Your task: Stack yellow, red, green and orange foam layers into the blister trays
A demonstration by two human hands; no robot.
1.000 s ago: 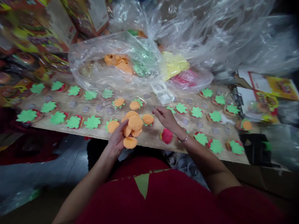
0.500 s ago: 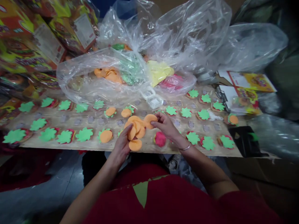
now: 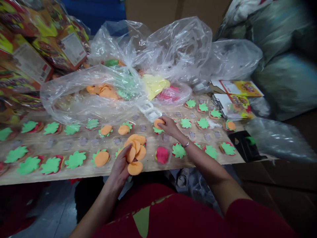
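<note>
Near the table's front edge, my left hand [image 3: 122,166] is closed around several flat orange foam discs [image 3: 135,152], fanned out. Farther forward, my right hand [image 3: 168,127] pinches one orange foam disc [image 3: 158,123] over a green leaf-shaped foam piece [image 3: 158,131]; whether the two touch I cannot tell. A pink-red foam piece [image 3: 162,155] lies in a clear plastic tray between the hands. To the left, orange discs [image 3: 101,158] rest on green leaf pieces in the front and back rows. More green leaf pieces [image 3: 178,150] top stacks on the right.
Clear plastic bags [image 3: 99,94] with orange, green, yellow and pink foam pieces cover the table's back. Printed toy packages [image 3: 32,62] are piled at left. At right lie a clipboard [image 3: 219,104], a black object [image 3: 245,145] and a clear bag [image 3: 274,140]. Small clear trays [image 3: 152,114] stand mid-table.
My right hand has carried one orange disc away from the left hand's bunch, forward over a green leaf piece in the back row. The camera view has shifted right and up.
</note>
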